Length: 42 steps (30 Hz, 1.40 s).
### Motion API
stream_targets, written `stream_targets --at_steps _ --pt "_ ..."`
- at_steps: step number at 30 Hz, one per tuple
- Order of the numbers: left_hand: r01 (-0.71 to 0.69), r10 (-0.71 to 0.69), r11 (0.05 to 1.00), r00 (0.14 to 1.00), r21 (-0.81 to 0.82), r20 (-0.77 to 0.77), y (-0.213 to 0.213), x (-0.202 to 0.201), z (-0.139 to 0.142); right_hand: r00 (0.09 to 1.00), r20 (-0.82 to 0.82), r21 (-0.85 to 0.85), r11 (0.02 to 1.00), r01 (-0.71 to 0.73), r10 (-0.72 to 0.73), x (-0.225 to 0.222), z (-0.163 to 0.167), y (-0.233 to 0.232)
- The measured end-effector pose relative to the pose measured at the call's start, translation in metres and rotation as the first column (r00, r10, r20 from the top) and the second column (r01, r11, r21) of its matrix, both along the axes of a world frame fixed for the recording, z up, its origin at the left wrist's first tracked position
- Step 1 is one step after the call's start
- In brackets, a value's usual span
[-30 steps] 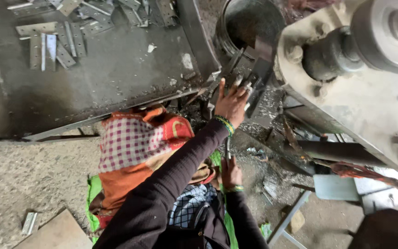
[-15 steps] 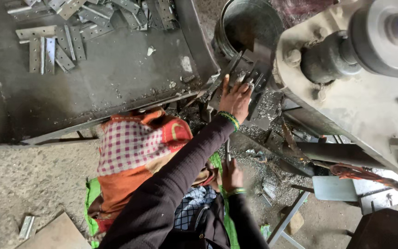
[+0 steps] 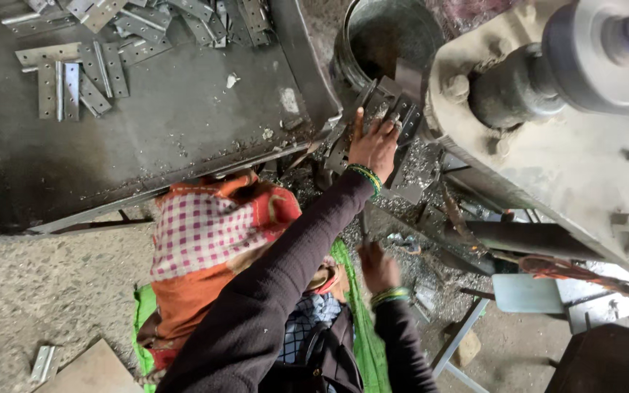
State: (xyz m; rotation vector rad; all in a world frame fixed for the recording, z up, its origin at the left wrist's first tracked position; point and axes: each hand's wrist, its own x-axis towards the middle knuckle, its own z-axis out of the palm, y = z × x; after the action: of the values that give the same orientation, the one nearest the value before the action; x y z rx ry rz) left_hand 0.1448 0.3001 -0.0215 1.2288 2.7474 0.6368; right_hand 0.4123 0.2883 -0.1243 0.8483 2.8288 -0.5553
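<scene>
On a gritty workshop floor [image 3: 30,291], beside a steel tray [image 3: 183,131] of hinges [image 3: 74,80], the left hand [image 3: 374,144] stretches out, fingers spread flat on metal plates [image 3: 394,109] at the press [image 3: 569,124], gripping nothing, while the right hand [image 3: 377,266], nearer the body, closes around a thin rod [image 3: 364,225].

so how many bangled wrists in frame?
2. The left hand reaches up to the metal pieces beside the bucket; the right hand sits lower, near the green cloth. No other wrists visible.
</scene>
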Motion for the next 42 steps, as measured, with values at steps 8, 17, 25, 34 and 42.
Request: stream_targets --at_steps 8,17,25,34,42 --pt "0.008 0.000 0.998 0.995 0.070 -0.105 -0.014 0.009 0.005 0.949 -0.230 -0.163 0.970 0.182 -0.217 0.012 -0.040 -0.041" --pt "0.061 -0.066 0.947 0.998 0.316 0.004 -0.195 -0.018 0.027 0.993 0.114 -0.023 1.000 -0.017 0.020 -0.007 0.021 0.039" --pt "-0.770 0.758 0.621 0.638 -0.149 -0.139 -0.404 -0.174 0.029 0.972 0.230 -0.046 0.998 0.049 -0.037 -0.049 0.032 0.062" --pt "-0.876 0.881 0.472 0.462 0.105 -0.103 -0.478 -0.208 0.025 0.875 0.114 0.236 0.843 -0.483 0.470 -0.051 0.037 0.055" --pt "-0.767 0.780 0.623 0.598 0.152 -0.185 -0.488 -0.135 0.024 0.966 0.242 -0.066 0.992 0.110 -0.091 -0.050 0.071 0.029"
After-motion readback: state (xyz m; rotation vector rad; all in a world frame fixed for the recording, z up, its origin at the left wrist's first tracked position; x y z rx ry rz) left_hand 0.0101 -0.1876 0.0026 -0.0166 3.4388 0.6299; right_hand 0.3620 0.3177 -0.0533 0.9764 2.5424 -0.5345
